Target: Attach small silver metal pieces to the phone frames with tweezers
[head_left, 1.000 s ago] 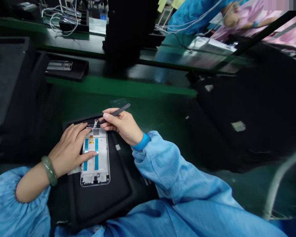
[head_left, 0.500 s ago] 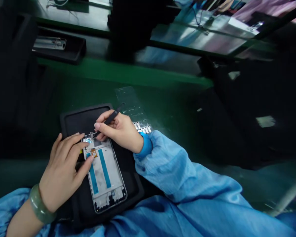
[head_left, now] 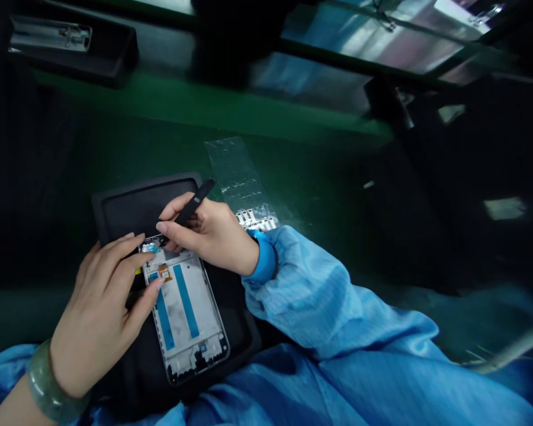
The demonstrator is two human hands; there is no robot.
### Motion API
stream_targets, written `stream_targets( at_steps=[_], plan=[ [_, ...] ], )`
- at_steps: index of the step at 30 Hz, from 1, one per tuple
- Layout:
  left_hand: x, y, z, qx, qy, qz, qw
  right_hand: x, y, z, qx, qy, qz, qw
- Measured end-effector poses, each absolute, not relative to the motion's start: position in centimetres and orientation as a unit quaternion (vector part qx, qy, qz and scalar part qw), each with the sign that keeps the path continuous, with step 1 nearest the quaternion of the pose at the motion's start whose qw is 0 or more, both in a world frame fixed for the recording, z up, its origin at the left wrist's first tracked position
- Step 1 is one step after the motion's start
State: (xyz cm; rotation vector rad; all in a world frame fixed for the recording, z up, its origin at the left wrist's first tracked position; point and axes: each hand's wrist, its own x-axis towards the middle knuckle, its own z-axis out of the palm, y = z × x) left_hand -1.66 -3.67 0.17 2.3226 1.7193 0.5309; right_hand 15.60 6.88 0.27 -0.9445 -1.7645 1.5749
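A phone frame [head_left: 206,319] with a silvery inner face, two blue strips and a small orange flex cable [head_left: 164,273] lies on a black tray [head_left: 111,207]. My left hand [head_left: 102,296] rests along its upper left edge, fingers stretched and apart; the thumb tip touches near the flex cable. My right hand [head_left: 208,234] grips black tweezers [head_left: 195,201] like a pen, over the frame's top end. The tweezers' tips are mostly hidden by my fingers, so I cannot tell whether they pinch anything.
Beyond my right wrist, a clear plastic sheet [head_left: 235,163] bears rows of small whitish pieces [head_left: 255,219] on the green work surface [head_left: 302,177]. Another black tray [head_left: 115,56] with a metallic phone part [head_left: 48,34] stands at the far left. Dark shapes at right are blurred.
The view has shifted, so the far tray sits higher and farther left. The tweezers' rear end has turned, now showing its flat side. Both hands stay at the phone frame's upper end.
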Motion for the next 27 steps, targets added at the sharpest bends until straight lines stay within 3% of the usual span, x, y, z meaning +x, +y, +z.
stream_targets(
  at_steps=[27],
  plan=[
    [-1.62,-3.67,0.12,0.798,0.567,0.190,0.072,15.50,6.68,0.30,-0.369,-0.732,0.485,0.306]
  ],
)
